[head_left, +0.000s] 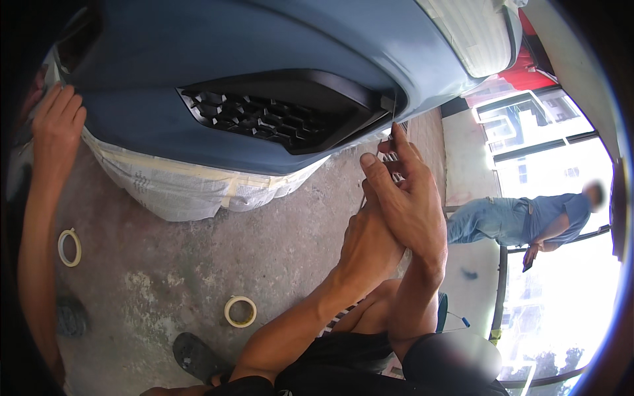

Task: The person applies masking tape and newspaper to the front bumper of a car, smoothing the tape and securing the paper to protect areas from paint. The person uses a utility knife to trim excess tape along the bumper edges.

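Note:
My right hand (411,198) reaches up to the corner of a black grille trim (350,99) on a blue-grey car bumper (277,36). Its index finger is stretched toward the trim's edge, where a thin pale line meets the fingertip. The thumb stands apart from that finger. Behind and partly under it is my left hand (371,241), the two overlapping near the wrists. My left fingers are mostly hidden, so what they hold, if anything, cannot be made out. A small striped thing (391,158) shows just behind the right hand.
Another person's hand (61,115) rests on the bumper's left end. Masking paper (168,188) hangs under the bumper. Two tape rolls, one (228,310) and another (61,247), lie on the concrete floor (165,264). A person (551,214) holding a phone stands at right by bright windows.

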Motion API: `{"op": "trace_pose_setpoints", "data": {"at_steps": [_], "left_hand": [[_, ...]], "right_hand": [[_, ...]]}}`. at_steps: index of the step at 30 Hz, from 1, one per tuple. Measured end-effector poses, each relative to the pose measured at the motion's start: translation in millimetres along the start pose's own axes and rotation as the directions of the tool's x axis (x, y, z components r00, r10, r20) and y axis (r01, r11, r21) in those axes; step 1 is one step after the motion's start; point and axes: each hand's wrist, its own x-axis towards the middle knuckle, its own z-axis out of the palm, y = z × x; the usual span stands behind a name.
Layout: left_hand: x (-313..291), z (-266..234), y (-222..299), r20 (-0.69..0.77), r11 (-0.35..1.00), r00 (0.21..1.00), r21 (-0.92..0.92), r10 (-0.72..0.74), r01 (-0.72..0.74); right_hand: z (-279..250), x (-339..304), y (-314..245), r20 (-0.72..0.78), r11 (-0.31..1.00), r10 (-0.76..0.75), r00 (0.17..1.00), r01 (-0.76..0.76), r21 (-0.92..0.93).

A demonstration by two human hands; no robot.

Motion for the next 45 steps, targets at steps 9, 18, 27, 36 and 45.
{"op": "trace_pose_setpoints", "data": {"at_steps": [9,18,27,36,45], "left_hand": [[-8.2,-5.5,-26.8,-0.051,0.979,0.995,-0.178,0.091,-0.099],[-3.1,-5.0,-31.1,-0.072,0.968,0.990,-0.212,0.118,-0.131],[6.2,2.4,-33.8,-0.087,0.976,0.980,-0.106,0.180,-0.189],[8.6,-20.2,-29.7,-0.058,0.989,0.990,-0.064,0.131,-0.134],[15.0,-49.4,-46.9,-0.060,0.989,0.991,-0.071,0.123,-0.127]], "right_hand": [[4.1,-13.5,-21.8,0.001,0.998,-0.028,1.000,0.028,-0.052],[7.3,-15.6,-21.0,-0.069,0.996,-0.041,0.997,0.036,-0.079],[11.9,-4.8,-19.2,-0.092,0.988,-0.029,0.995,0.015,-0.151],[18.2,-1.4,-15.6,-0.089,0.996,-0.033,0.995,0.025,-0.090],[23.5,2.1,-22.7,-0.042,0.999,0.014,0.999,-0.012,0.035]]}}
